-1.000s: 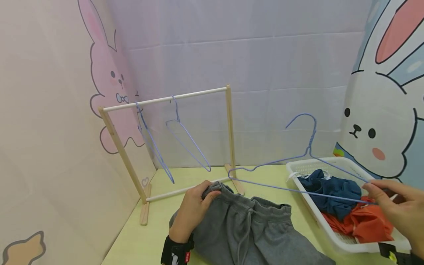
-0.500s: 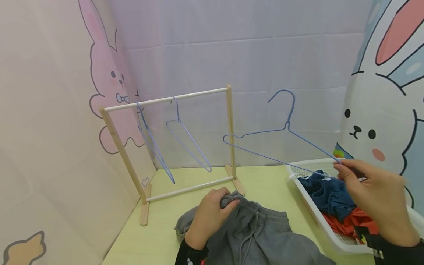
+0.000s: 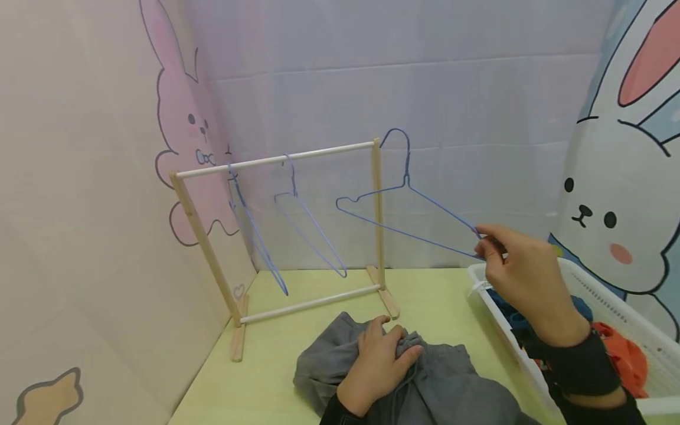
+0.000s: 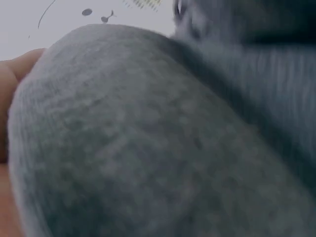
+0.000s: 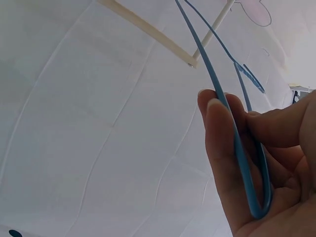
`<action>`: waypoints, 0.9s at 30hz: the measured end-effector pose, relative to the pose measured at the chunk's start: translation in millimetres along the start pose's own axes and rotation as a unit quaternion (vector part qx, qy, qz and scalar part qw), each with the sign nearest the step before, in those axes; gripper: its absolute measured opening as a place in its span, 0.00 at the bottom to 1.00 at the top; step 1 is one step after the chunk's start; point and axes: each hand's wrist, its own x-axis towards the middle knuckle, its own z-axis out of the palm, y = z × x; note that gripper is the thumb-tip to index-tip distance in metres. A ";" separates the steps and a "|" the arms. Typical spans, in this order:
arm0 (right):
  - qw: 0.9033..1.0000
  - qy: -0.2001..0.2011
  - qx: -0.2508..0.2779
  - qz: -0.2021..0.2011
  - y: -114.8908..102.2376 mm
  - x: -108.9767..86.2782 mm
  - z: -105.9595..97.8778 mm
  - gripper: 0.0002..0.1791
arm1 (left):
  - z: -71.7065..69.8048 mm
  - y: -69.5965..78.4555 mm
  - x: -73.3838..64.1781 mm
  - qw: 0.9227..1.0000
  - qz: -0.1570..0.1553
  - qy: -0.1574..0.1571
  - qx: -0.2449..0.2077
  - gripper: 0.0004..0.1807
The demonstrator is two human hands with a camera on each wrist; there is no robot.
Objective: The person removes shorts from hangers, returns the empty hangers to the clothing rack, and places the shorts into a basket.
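Note:
My right hand (image 3: 523, 274) pinches one end of a blue wire hanger (image 3: 417, 237), with the hook upward. In the right wrist view the bent wire end (image 5: 256, 207) lies inside the fingers (image 5: 219, 133). The hanger's hook is near the top of the rack's right post, and whether they touch I cannot tell. My left hand (image 3: 377, 363) grips the bunched waistband of the grey drawstring pants (image 3: 462, 383), which lie on the table. Grey cloth (image 4: 138, 123) fills most of the left wrist view and hides most of that hand.
A small wooden rack (image 3: 193, 218) with a white rail (image 3: 329, 152) stands at the back left. Blue hangers (image 3: 313, 227) hang from it. At the right, a white basket (image 3: 616, 295) holds dark blue and orange clothes (image 3: 618, 357), partly behind my right arm.
My right hand has carried the hanger left and up, from above the basket to the rack's right post. My left hand has shifted right and lower with the pants' waistband.

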 end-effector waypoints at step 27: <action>0.996 -0.072 0.061 0.001 -36.6 79.1 97.1 0.12 | 56.2 -9.6 9.8 0.994 -0.058 -0.080 0.038 0.15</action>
